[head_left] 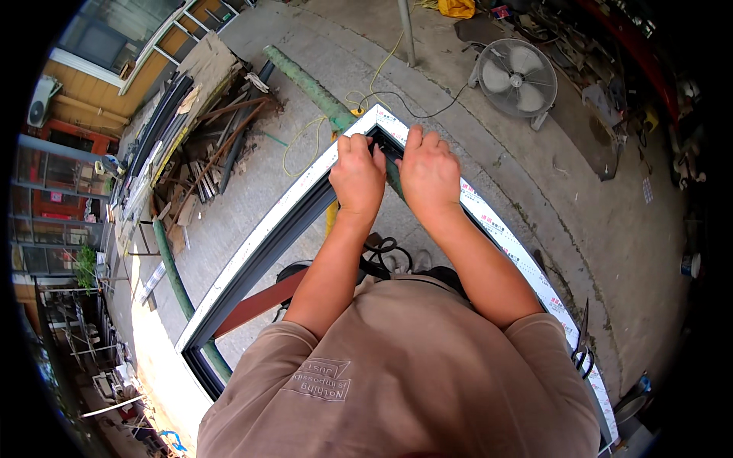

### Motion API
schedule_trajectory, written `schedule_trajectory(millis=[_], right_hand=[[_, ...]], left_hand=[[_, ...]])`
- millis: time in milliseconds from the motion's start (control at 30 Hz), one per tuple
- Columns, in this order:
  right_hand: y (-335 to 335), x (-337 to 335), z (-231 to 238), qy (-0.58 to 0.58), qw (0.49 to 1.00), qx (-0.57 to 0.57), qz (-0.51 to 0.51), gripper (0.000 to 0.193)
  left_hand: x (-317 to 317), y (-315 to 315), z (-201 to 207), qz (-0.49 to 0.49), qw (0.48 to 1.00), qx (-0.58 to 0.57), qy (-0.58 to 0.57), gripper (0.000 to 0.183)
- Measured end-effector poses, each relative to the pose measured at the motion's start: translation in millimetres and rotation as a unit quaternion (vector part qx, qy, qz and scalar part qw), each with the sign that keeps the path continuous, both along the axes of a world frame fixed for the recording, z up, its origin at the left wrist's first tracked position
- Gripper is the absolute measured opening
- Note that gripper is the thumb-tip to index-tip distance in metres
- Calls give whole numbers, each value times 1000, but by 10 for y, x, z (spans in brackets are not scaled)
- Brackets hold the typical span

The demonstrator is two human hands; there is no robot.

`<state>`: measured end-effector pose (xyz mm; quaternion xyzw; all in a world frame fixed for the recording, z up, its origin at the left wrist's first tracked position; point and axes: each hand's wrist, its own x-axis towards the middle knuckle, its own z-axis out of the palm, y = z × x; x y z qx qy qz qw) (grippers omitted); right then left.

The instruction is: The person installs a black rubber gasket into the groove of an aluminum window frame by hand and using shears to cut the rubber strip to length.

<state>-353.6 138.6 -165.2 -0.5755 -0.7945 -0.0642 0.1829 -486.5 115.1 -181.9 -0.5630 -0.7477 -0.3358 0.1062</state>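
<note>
A large white window frame with printed protective film and a black inner edge lies around my body, its far corner pointing away from me. At that corner my left hand is closed over the left bar, fingers curled and thumb toward the inside. My right hand is closed over the right bar just beside it. Dark material, perhaps a black sealing strip, shows in the corner between the hands. Whether the fingertips pinch it is hidden. Scissors with dark handles rest on the right bar.
Green poles run beneath the frame. A large floor fan stands at the far right, with a black cable trailing toward the frame corner. Scrap strips and boards are piled at the left. A reddish-brown bar crosses below the frame's left side.
</note>
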Motion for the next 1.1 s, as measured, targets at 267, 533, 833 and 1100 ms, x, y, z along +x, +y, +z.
schedule_trajectory(millis=[267, 533, 833, 1100], right_hand=[[-6, 22, 17, -13, 1000, 22, 3, 57], [-4, -9, 3, 3, 1000, 0, -4, 60], [-21, 14, -6, 19, 1000, -3, 6, 69], [-78, 59, 73, 35, 999, -9, 26, 78]], left_hand=[[-4, -49, 124, -15, 999, -18, -36, 21], [-35, -81, 136, -21, 998, -19, -53, 21], [-112, -223, 178, -45, 997, -42, -54, 22], [-180, -434, 288, -90, 990, -96, -59, 23]])
